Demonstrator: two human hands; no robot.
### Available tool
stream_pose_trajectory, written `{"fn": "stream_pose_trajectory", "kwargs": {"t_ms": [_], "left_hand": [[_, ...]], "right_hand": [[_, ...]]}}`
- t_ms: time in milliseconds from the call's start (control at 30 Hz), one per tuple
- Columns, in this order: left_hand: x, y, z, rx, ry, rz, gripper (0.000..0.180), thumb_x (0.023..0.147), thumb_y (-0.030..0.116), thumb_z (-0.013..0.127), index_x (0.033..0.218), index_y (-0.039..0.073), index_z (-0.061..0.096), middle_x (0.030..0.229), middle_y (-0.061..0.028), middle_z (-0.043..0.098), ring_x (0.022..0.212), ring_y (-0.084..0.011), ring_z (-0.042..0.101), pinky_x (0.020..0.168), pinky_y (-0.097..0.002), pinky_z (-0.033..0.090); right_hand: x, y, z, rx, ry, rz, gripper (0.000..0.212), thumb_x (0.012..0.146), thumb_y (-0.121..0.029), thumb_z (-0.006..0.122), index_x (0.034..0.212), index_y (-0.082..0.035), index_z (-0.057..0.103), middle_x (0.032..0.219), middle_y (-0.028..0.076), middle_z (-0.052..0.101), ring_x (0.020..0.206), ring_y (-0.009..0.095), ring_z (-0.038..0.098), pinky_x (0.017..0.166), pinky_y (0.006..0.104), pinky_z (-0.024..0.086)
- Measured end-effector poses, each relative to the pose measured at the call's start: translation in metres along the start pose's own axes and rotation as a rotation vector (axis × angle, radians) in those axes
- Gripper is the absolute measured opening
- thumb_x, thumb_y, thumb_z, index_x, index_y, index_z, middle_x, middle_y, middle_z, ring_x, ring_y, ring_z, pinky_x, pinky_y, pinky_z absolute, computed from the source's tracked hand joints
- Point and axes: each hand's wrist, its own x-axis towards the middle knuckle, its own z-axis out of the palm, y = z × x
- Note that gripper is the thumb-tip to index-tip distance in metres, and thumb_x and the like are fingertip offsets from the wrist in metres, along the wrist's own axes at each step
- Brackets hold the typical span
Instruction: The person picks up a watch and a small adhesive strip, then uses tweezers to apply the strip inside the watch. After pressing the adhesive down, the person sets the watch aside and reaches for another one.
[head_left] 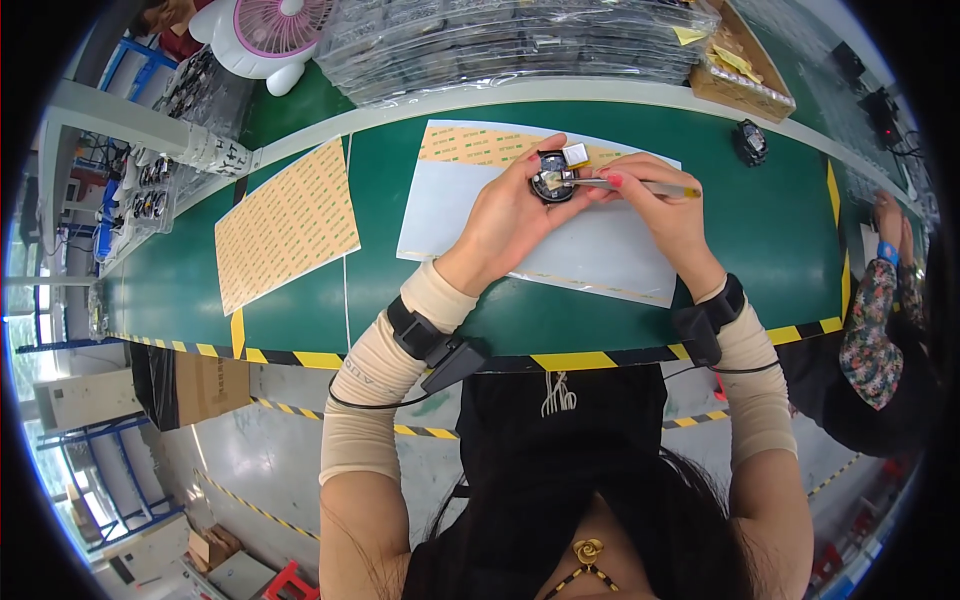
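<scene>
My left hand [490, 225] is closed around the rim of a small round black device casing [549, 189], its open inside facing up. A small white square part [575, 154] with a yellowish edge sticks out at the casing's upper right. In my right hand [668, 212] I pinch a pair of tweezers [650, 186], tips pointing left into the casing. Whether the tips grip anything is too small to tell. Beneath both hands lies a pale sheet [600, 255] with a strip of tan, green-printed adhesive backing along its far edge.
A tan adhesive sheet [288, 228] lies to the left on the green table [380, 310]. Another black device [750, 142] sits at the right. Stacked clear trays [480, 60], a cardboard box [740, 85] and a pink-white fan [275, 30] stand beyond. A co-worker's flowered sleeve [870, 345] shows at right.
</scene>
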Motion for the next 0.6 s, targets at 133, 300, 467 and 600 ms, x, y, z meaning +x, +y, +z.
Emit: {"fn": "stream_pose_trajectory", "kwargs": {"t_ms": [133, 300, 467, 600], "left_hand": [[0.0, 0.002, 0.002, -0.091, -0.011, -0.049, 0.041, 0.094, 0.019, 0.026, 0.131, 0.002, 0.027, 0.12, -0.0233, 0.043, 0.11, -0.0356, 0.047, 0.099, -0.0446, 0.037], [0.001, 0.001, 0.0, -0.113, -0.031, -0.091, 0.04, 0.094, 0.019, 0.028, 0.131, 0.003, 0.028, 0.122, -0.0207, 0.043, 0.113, -0.0353, 0.045, 0.1, -0.0468, 0.035], [-0.001, 0.002, -0.003, -0.116, -0.011, -0.118, 0.039, 0.094, 0.018, 0.03, 0.129, 0.002, 0.032, 0.123, -0.0173, 0.044, 0.115, -0.0326, 0.044, 0.1, -0.049, 0.034], [-0.002, 0.001, -0.004, -0.063, -0.019, -0.113, 0.04, 0.093, 0.016, 0.031, 0.13, 0.0, 0.029, 0.126, -0.0176, 0.041, 0.119, -0.031, 0.04, 0.101, -0.047, 0.034]], "right_hand": [[0.004, 0.0, -0.007, 0.158, 0.033, 0.18, 0.014, 0.085, -0.003, 0.053, 0.088, 0.007, 0.062, 0.093, 0.015, 0.06, 0.076, 0.022, 0.064, 0.069, 0.0288, 0.053], [0.007, 0.001, -0.014, 0.399, 0.041, 0.382, 0.019, 0.087, -0.01, 0.053, 0.094, 0.006, 0.059, 0.095, 0.014, 0.06, 0.078, 0.021, 0.063, 0.069, 0.0288, 0.053], [0.027, 0.01, -0.045, 0.684, 0.479, 0.079, 0.022, 0.088, -0.014, 0.053, 0.102, 0.004, 0.054, 0.098, 0.013, 0.06, 0.086, 0.021, 0.061, 0.074, 0.0279, 0.052], [0.073, 0.008, -0.118, 0.552, 0.901, -0.301, 0.023, 0.091, -0.017, 0.05, 0.1, 0.003, 0.054, 0.095, 0.011, 0.059, 0.087, 0.018, 0.06, 0.075, 0.0246, 0.049]]}}
